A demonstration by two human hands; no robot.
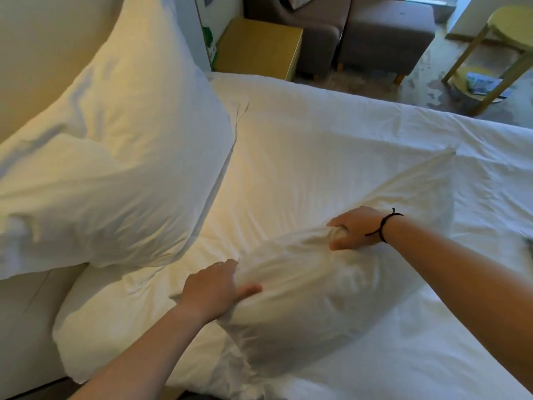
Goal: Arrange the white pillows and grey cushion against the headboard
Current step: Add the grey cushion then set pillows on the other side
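A white pillow (331, 284) lies on the white bed (346, 125) in front of me, bunched up at its near end. My left hand (213, 287) grips its near-left edge, fingers curled into the fabric. My right hand (354, 228), a black band on its wrist, pinches a fold of the same pillow on its upper side. A second large white pillow (115, 157) leans upright against the cream headboard (37, 53) on the left. Another white pillow (115, 321) lies flat below it, partly under my left arm. No grey cushion is in view.
A wooden bedside table (259, 47) stands beyond the bed's far corner. Behind it are a grey armchair (311, 33) and a grey footstool (386, 36). A yellow-green side table (501, 47) stands on the floor at the far right.
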